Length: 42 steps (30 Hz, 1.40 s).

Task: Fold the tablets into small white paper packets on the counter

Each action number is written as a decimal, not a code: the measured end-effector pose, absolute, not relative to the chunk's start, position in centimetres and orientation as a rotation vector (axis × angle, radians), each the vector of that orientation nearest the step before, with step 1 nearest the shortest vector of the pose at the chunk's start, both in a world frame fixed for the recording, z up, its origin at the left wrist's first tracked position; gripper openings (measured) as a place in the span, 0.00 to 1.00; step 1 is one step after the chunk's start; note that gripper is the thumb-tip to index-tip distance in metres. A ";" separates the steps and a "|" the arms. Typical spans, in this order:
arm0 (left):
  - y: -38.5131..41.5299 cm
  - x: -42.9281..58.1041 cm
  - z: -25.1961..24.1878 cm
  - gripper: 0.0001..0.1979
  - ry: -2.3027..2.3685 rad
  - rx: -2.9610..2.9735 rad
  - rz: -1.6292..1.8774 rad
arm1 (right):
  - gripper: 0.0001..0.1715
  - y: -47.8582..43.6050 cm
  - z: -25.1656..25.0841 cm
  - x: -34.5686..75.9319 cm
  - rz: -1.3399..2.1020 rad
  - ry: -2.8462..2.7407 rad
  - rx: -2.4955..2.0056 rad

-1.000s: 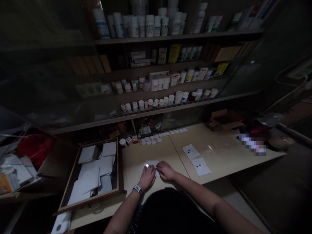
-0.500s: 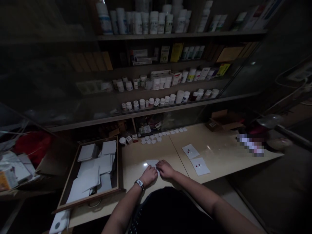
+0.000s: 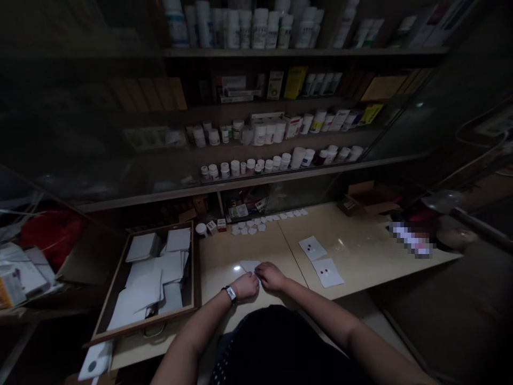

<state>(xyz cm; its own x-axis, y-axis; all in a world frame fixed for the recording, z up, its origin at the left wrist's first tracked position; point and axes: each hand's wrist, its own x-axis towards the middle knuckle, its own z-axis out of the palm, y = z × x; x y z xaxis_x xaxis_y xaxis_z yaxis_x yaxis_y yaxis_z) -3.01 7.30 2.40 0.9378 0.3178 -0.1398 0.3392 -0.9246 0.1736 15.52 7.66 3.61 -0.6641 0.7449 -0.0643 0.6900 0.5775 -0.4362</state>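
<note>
A small white sheet of paper (image 3: 249,264) lies on the desk in front of my body, largely covered by my hands. My left hand (image 3: 245,286), with a watch at the wrist, has its fingers curled together at the paper's near edge. Right beside it, my right hand (image 3: 271,277) pinches the paper's right side, fingertips close to those of the left. To the right are two square white papers: the farther one (image 3: 312,248) and the nearer one (image 3: 327,272), each bearing a few dark red and white tablets.
At left, a pulled-out wooden drawer (image 3: 194,278) holds stacks of white paper. Several small folded paper packets (image 3: 249,230) line the desk's back, near a white bottle (image 3: 201,230). A cardboard box (image 3: 371,198) stands back right. Shelves above carry many medicine bottles (image 3: 259,135).
My left hand has turned slightly, its fingers curling in closer to the right hand at the paper. The right hand stays almost in place. The view has shifted a little.
</note>
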 end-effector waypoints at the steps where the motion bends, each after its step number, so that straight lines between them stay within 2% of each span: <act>1: 7.3 -3.0 2.4 0.09 0.518 2.895 -0.155 | 0.15 7.7 3.6 15.5 0.658 -2.677 -1.222; 6: 6.5 -3.1 2.0 0.09 0.891 2.763 -0.051 | 0.19 7.5 3.3 15.9 0.690 -2.597 -1.186; 9: 5.3 -3.3 1.4 0.07 1.163 2.610 0.150 | 0.23 7.3 3.1 16.2 0.711 -2.527 -1.176; 12: 4.2 -3.5 1.1 0.07 1.342 2.470 0.350 | 0.22 7.3 2.7 16.2 0.709 -2.508 -1.161; 16: 3.5 -3.7 0.7 0.08 1.322 2.376 0.473 | 0.17 7.3 1.9 16.0 0.660 -2.535 -1.188; 22: 3.1 -3.3 0.4 0.11 1.478 2.047 0.683 | 0.13 7.1 0.8 15.6 0.651 -2.436 -1.292; 28: 3.6 -2.9 0.3 0.10 1.527 1.785 0.681 | 0.11 7.6 1.2 15.0 0.767 -2.276 -1.341; 35: 5.6 -1.7 -0.3 0.22 1.641 1.264 0.837 | 0.05 8.6 1.0 14.5 0.886 -2.150 -1.437; 42: 6.2 -1.4 0.0 0.21 1.724 1.194 0.903 | 0.06 9.8 0.7 14.5 0.959 -2.135 -1.490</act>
